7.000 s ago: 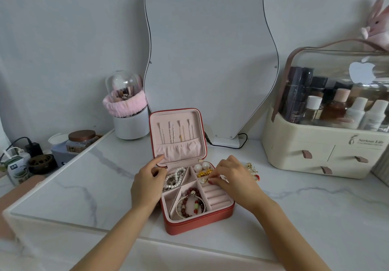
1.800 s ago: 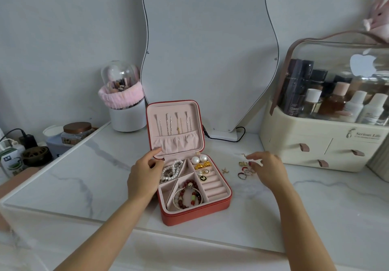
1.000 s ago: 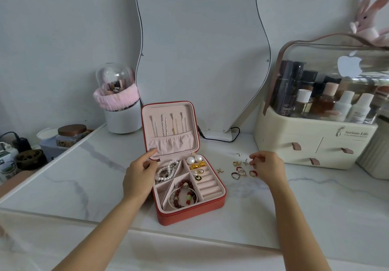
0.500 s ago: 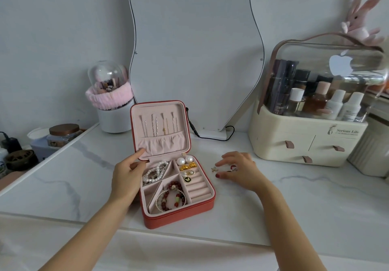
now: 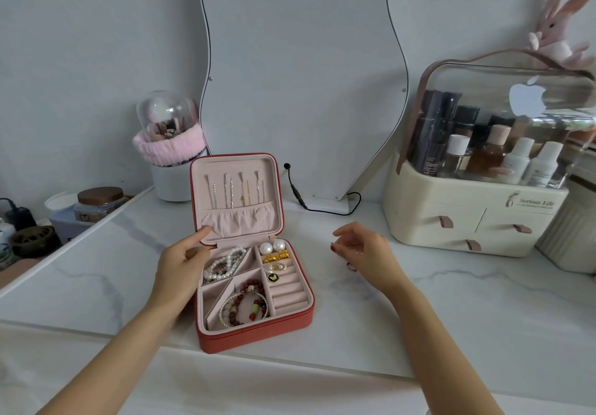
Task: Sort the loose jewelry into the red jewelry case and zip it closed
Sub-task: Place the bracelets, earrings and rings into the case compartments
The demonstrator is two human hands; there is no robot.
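At the far left edge of the frame, a brown-lidded jar (image 5: 99,203) stands beside the marble tabletop (image 5: 467,311). To its right, left of centre, a white cup with a pink fluffy band (image 5: 170,169) carries a clear dome over brushes.

The left hand (image 5: 180,269) lies at centre left, against the left side of the red jewelry case (image 5: 254,327). Its index finger extends up to the lower left corner of the raised lid (image 5: 237,197); the remaining fingers are loosely curled, and whether they grip the case edge cannot be told.

The case sits open at frame centre, lid upright, near the front edge of the table. Pins hang in the lid above a gathered pocket. In the tray: a pearl strand (image 5: 225,263) in the upper left compartment, beaded bracelets (image 5: 246,305) in the lower compartment, two pearl studs (image 5: 272,247) at the upper right, and small gold pieces below them at the top of the ring rolls.

Behind the case stands a wavy mirror (image 5: 300,76) with a black cable (image 5: 322,206) at its base.

The right hand (image 5: 364,253) hovers right of centre, above the table, apart from the case. Fingers are curled, tips drawn together; whether they pinch an item cannot be told. A ring (image 5: 351,266) shows just below the palm.

At right stands a cream cosmetics organizer (image 5: 467,221) with bottles under a clear cover; a pink plush rabbit (image 5: 558,27) sits at upper right.
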